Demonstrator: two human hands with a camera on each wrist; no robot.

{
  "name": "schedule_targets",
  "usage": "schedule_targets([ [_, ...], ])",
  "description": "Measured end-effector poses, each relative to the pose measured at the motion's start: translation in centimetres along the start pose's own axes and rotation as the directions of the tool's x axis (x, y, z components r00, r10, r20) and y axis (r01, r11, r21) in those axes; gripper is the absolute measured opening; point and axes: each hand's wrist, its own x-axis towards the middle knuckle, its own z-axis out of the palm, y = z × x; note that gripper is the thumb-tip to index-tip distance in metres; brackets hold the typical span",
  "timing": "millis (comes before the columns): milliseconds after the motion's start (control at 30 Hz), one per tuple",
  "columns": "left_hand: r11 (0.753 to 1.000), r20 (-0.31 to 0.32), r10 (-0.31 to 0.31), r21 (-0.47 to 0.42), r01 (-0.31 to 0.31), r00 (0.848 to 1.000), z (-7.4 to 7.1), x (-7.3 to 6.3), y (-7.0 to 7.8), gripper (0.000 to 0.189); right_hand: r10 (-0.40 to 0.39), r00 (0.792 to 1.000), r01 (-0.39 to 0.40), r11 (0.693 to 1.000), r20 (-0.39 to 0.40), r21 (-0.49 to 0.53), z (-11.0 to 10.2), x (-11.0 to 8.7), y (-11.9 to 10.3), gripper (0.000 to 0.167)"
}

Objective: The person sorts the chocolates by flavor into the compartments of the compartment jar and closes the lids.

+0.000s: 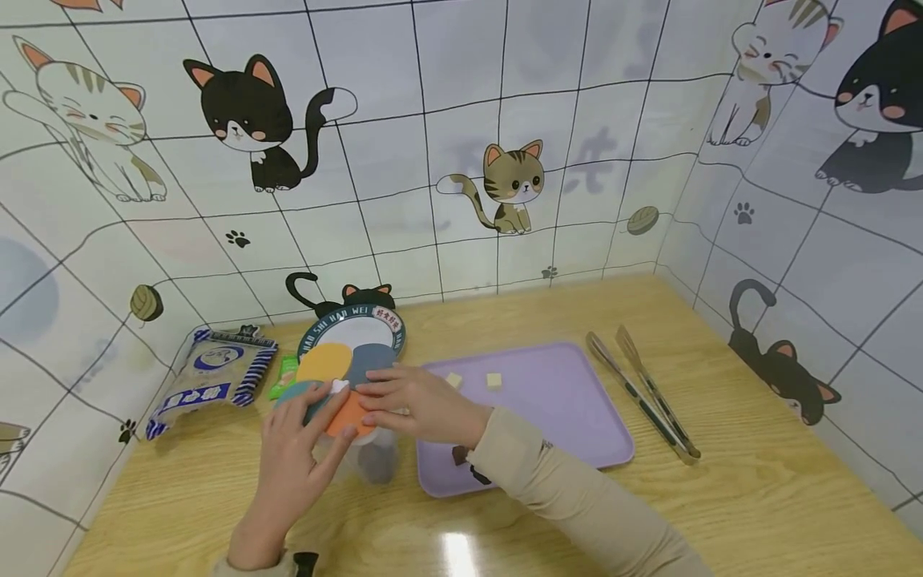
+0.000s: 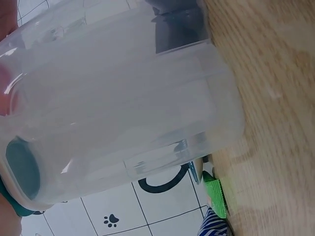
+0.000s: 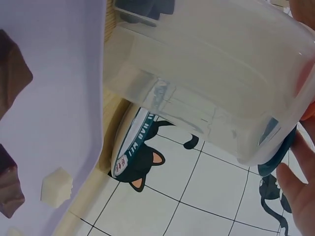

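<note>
A clear plastic storage canister (image 1: 377, 460) stands on the table, its lid made of yellow (image 1: 324, 362), blue, teal and orange sections. Something dark shows low in it or through its wall. My left hand (image 1: 292, 461) lies over the near left of the lid, fingertips by the small white centre piece and thumb over the orange section (image 1: 350, 417). From the right, my right hand (image 1: 433, 405) reaches across with extended fingers touching the blue and orange sections. In the right wrist view, fingers (image 3: 295, 184) show right at the edge of the blue section (image 3: 277, 156).
Right of the canister lies a purple tray (image 1: 534, 417) with small white cubes (image 1: 493, 380) and dark brown pieces (image 1: 460, 455). Metal tongs (image 1: 645, 397) lie beyond it. Behind the lid is a rimmed plate (image 1: 360, 327); at left sit a green packet (image 1: 284, 377) and a striped bag (image 1: 212, 373).
</note>
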Motion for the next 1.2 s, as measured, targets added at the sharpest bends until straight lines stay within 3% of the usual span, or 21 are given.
schedule_targets([
  [333, 1.0, -0.011, 0.01, 0.027, -0.009, 1.0, 0.8, 0.2, 0.0, 0.045, -0.016, 1.0, 0.011, 0.963, -0.016, -0.268, 0.5, -0.8, 0.0, 0.035],
  [700, 0.995, -0.107, 0.083, 0.055, -0.078, 0.991, 1.5, 0.6, -0.1, 0.054, -0.074, 0.993, 0.034, 0.926, -0.091, -0.376, 0.5, -0.7, -0.4, 0.03],
  [867, 0.996, -0.103, 0.08, 0.035, -0.077, 0.991, 1.5, 0.3, -0.6, 0.051, -0.053, 0.993, 0.011, 0.934, -0.108, -0.358, 0.9, -0.7, -0.5, 0.031],
  [1033, 0.999, -0.027, 0.044, 0.01, -0.044, 0.999, 0.6, -0.2, -0.6, 0.042, -0.004, 1.0, 0.006, 0.975, 0.011, -0.221, 1.2, -1.1, -0.1, 0.041],
  [1133, 0.999, 0.007, 0.033, -0.032, -0.033, 0.999, 0.2, -0.1, -1.0, 0.035, 0.054, 0.996, -0.045, 0.992, 0.078, -0.115, 0.7, -0.7, 0.6, 0.047],
  [1200, 0.997, 0.027, 0.047, -0.06, -0.045, 0.999, 0.1, 0.4, -1.2, 0.032, 0.097, 0.991, -0.089, 0.991, 0.088, -0.099, 0.2, -0.1, 1.4, 0.048],
])
